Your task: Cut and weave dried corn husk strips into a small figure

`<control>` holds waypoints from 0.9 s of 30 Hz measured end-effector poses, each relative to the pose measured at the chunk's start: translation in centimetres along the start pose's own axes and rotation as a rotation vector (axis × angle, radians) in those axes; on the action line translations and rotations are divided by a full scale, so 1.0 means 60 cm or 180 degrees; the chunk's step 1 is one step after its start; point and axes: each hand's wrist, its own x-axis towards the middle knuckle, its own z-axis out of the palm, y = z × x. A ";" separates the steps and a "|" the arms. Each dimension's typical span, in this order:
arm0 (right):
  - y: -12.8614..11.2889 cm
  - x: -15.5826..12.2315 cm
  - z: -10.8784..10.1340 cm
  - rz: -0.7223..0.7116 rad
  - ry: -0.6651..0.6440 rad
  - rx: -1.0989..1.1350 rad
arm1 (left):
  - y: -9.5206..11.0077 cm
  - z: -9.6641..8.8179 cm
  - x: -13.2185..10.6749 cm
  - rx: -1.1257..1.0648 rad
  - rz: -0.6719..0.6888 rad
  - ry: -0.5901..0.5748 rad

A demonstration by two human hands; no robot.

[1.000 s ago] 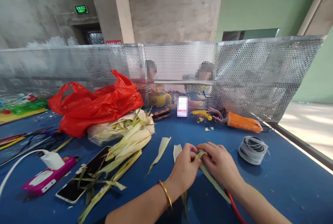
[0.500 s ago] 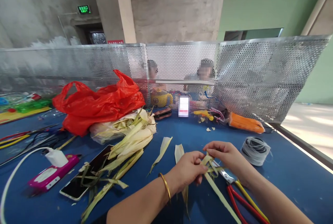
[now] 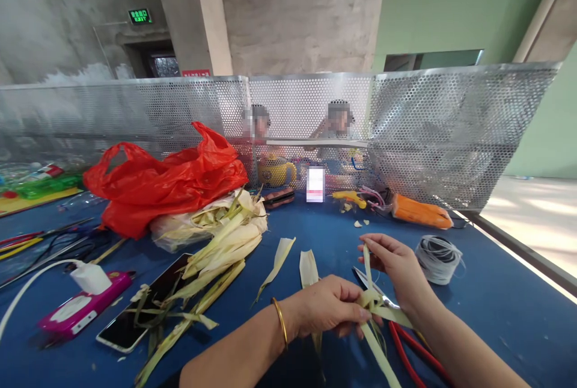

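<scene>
My left hand [image 3: 331,314], with a gold bangle on its wrist, pinches a folded knot of pale green husk strips [image 3: 377,310] just above the blue table [image 3: 496,316]. My right hand [image 3: 396,267] is closed on one strip [image 3: 366,267] that it draws upward from the knot. A long strip tail [image 3: 383,361] trails toward the near edge. Scissors with red and yellow handles [image 3: 412,346] lie under my right forearm, blades partly hidden by the knot.
A pile of corn husks [image 3: 220,231] and a red plastic bag [image 3: 162,183] sit to the left. Two phones [image 3: 135,310], a charger [image 3: 90,277], loose husk pieces [image 3: 279,258], a coil of grey cord [image 3: 438,258] and a perforated metal screen [image 3: 451,129] surround the hands. Two people sit behind the screen.
Both hands moved nearer and lower. My right hand lifted away from the left, pulling a strip up out of the knot, and the scissors came into sight beneath it.
</scene>
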 end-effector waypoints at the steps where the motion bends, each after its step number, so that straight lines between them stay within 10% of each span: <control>1: 0.004 0.003 -0.003 -0.0103 -0.0005 -0.0208 | 0.002 0.000 -0.001 -0.0046 -0.0049 -0.0040; 7: -0.017 -0.001 -0.028 -0.1661 0.0695 -0.1974 | 0.006 -0.014 0.009 -0.0873 0.0071 0.0907; 12: -0.052 -0.030 -0.023 -0.1408 -0.0949 -0.2606 | -0.001 -0.032 0.022 -0.1269 0.0267 0.1746; 16: -0.040 -0.036 -0.012 -0.1474 -0.1571 -0.3255 | -0.002 -0.031 0.021 -0.0954 0.0315 0.1786; 27: -0.033 -0.024 -0.015 -0.1835 -0.1446 -0.3687 | 0.010 -0.034 0.011 -0.1015 0.0271 0.1286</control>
